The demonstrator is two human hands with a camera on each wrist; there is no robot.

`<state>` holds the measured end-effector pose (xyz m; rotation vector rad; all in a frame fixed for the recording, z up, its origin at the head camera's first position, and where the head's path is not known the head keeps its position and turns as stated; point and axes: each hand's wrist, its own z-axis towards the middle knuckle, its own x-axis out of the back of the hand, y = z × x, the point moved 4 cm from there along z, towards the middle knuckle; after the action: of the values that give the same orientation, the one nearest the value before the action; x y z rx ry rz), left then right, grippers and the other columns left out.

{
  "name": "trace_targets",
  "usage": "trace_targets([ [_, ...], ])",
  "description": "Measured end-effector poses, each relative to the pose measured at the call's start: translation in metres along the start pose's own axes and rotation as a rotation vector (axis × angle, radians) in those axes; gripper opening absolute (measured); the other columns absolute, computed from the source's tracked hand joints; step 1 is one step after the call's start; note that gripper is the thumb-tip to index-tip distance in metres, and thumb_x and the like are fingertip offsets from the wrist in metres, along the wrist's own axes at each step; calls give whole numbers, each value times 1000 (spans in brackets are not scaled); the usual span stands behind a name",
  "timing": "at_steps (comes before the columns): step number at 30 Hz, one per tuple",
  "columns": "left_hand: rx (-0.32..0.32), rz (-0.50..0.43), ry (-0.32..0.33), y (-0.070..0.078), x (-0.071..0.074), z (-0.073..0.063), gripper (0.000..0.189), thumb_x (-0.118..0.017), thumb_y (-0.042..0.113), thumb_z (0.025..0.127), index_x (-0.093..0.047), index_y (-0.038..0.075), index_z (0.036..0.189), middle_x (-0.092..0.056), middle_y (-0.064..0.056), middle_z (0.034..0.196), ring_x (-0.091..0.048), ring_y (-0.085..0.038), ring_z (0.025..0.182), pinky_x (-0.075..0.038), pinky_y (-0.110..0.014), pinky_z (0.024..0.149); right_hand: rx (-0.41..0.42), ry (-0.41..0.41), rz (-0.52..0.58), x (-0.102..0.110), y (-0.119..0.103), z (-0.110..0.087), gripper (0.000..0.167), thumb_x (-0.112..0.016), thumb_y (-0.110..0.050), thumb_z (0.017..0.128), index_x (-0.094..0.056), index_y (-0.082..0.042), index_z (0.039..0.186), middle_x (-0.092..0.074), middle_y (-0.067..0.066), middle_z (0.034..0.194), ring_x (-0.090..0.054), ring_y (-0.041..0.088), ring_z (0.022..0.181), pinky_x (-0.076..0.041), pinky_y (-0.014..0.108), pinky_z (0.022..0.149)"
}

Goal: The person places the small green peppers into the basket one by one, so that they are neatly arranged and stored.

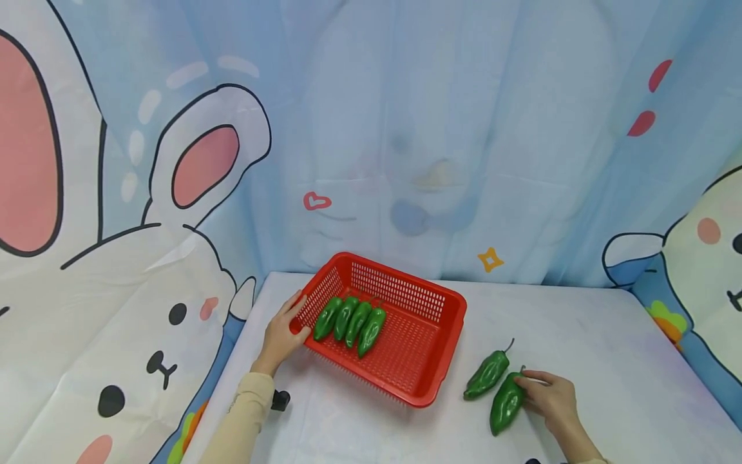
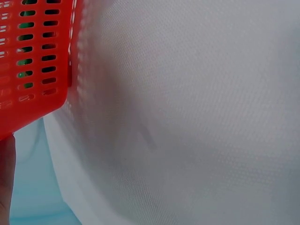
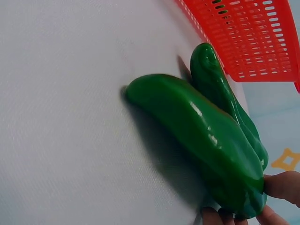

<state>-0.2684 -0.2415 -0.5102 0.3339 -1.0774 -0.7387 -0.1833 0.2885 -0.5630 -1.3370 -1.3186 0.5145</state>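
Observation:
In the head view my left hand (image 1: 281, 336) holds the left corner of a red plastic basket (image 1: 426, 388), thumb and fingers spread along its rim. Several glossy green chili peppers (image 1: 371, 331) lie side by side in the basket's left part. My right hand (image 1: 552, 398) pinches a large green pepper (image 1: 507, 405) near its stem end. Another green pepper (image 1: 487, 374) lies just left of it on the table. The right wrist view shows the fingertips (image 3: 283, 187) at the pepper's thick end, its tip pointing away. Only one digit (image 2: 6, 173) shows in the left wrist view, touching the rim.
A white cloth covers the table (image 1: 614, 341). Behind it hangs a light blue curtain (image 1: 406, 129) printed with cartoon rabbits. The basket stands between the left hand and the two loose peppers. A small black object (image 1: 281, 400) sits by the left wrist.

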Motion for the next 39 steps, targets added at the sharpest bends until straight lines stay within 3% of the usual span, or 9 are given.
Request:
trace_targets([
  [5,9,-7,-6,0,1,1,66,-67,10,78,-52,5,143,-44,-9,152,-45,-32,136,-42,-56,103,-9,12,13,2,-2,1,47,-67,-9,86,-54,18,123,-69,17,83,-68,16,66,-59,34,63],
  [12,12,-2,-7,0,1,0,67,-67,10,78,-51,6,143,-43,-8,152,-45,-32,135,-43,-56,102,-19,-25,128,7,-14,1,54,-66,-11,88,-49,18,130,-66,0,78,-66,7,65,-59,31,65],
  [14,11,-2,-9,0,1,0,67,-67,10,79,-51,6,144,-43,-8,152,-45,-32,136,-43,-55,102,-12,-29,151,7,-21,1,54,-66,-11,88,-48,18,131,-67,3,82,-67,6,66,-59,32,66],
  [18,19,-5,-14,0,0,0,67,-67,10,79,-51,7,144,-43,-7,153,-44,-31,136,-42,-55,103,-4,-2,154,8,-35,1,52,-65,-11,90,-48,16,131,-65,22,104,-66,4,68,-59,31,68],
  [21,14,2,-6,1,1,0,67,-67,10,79,-51,6,144,-43,-7,153,-45,-31,136,-42,-55,103,3,9,172,8,-45,2,53,-65,-13,91,-47,15,133,-54,31,124,-65,2,68,-59,31,69],
  [26,2,20,4,1,1,0,67,-67,10,78,-52,6,143,-44,-8,152,-46,-32,135,-43,-55,101,0,-2,210,8,-63,3,56,-64,-18,94,-45,13,136,-45,29,134,-62,-2,68,-59,29,70],
  [32,8,17,-1,0,0,1,66,-66,11,78,-52,6,143,-44,-8,152,-46,-32,135,-43,-55,101,2,-21,254,2,-87,4,56,-63,-19,93,-45,11,137,-48,24,129,-62,-1,69,-58,27,71],
  [39,22,16,-10,-1,-1,1,66,-67,10,79,-52,7,143,-44,-6,152,-46,-31,135,-43,-55,102,29,-50,298,-12,-113,0,54,-66,-16,92,-47,10,135,-58,11,106,-65,3,71,-58,27,70],
])
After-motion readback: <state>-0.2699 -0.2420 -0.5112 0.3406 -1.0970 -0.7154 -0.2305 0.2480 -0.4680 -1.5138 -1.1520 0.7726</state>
